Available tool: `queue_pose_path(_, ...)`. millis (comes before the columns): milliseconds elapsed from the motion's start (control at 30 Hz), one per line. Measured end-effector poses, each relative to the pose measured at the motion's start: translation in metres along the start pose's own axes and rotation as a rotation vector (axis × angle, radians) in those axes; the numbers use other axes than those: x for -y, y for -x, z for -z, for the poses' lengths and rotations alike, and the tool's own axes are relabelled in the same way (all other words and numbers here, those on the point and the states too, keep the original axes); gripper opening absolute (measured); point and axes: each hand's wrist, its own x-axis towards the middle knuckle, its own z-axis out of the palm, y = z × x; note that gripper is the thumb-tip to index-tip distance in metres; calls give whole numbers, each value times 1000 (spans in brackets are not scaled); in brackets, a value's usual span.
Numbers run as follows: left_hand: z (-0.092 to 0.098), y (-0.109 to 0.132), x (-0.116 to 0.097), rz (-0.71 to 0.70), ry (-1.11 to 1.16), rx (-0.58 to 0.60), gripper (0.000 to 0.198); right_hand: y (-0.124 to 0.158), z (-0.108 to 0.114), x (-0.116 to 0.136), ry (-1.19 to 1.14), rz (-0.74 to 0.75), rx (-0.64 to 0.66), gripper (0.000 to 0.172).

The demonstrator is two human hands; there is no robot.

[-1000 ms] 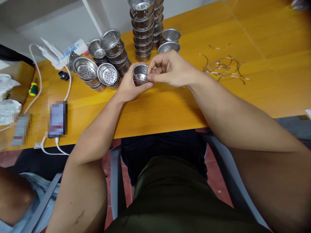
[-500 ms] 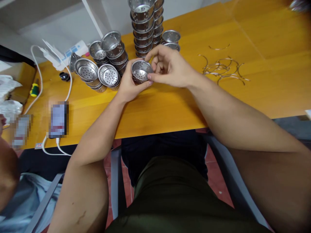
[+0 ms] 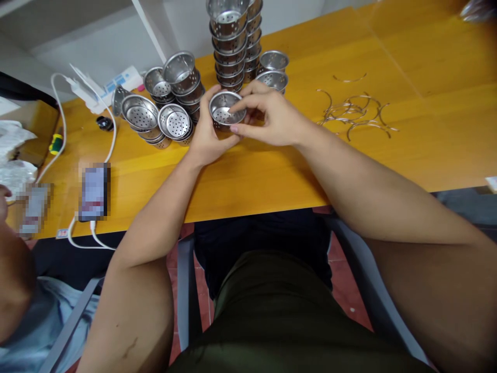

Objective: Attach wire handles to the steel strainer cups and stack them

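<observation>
My left hand (image 3: 204, 132) is wrapped round the left side of a small, round metal strainer basket (image 3: 222, 115) with holes in its bottom and wall. The basket's open mouth faces up toward me. On its right side, my right hand (image 3: 267, 111) grips the rim, with the thumb at the near edge and a fingertip reaching inside over the rim. Whether a thin wire lies between those fingers is too small to tell. Left of my left hand stand several stacked strainer baskets (image 3: 174, 122).
Tall stacks of the same baskets (image 3: 229, 44) rise behind my hands. Thin curved wires (image 3: 355, 109) lie in a loose pile at right. A phone (image 3: 93, 191) with white cables lies at left. Another person's arm (image 3: 15, 280) is at the left edge.
My right hand has shifted slightly left and down, and a fingertip now reaches inside the basket's rim. My left hand still holds the basket, which has moved up slightly.
</observation>
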Motion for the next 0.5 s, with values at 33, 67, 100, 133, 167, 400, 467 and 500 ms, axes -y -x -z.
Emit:
queue_pose_path(33, 3, -1, -13, -27, -21, -21, 127, 0, 1, -1, -3, -19, -13, 56)
queue_pose_path(67, 7, -3, -28, -66, -52, -65, 122, -1, 2, -2, -5, -35, -24, 55)
queue_pose_path(100, 12, -5, -45, -107, -87, -104, 116, -1, 2, -4, -4, -45, -32, 55)
queue_pose_path(133, 16, -7, -61, -146, -125, -103, 107, -2, 1, -7, 1, -49, -35, 54)
queue_pose_path(167, 20, -8, -75, -211, -143, -87, 98, -2, -2, -9, 11, -46, -32, 54)
queue_pose_path(400, 25, -13, -94, -321, -166, -134, 79, -3, -37, -20, 161, -6, 101, 30)
queue_pose_path(467, 21, -11, -86, -243, -160, -99, 82, -5, -47, -20, 197, -33, 109, 29)
queue_pose_path(500, 19, -10, -82, -210, -144, -78, 84, -6, -51, -19, 192, -45, 102, 31)
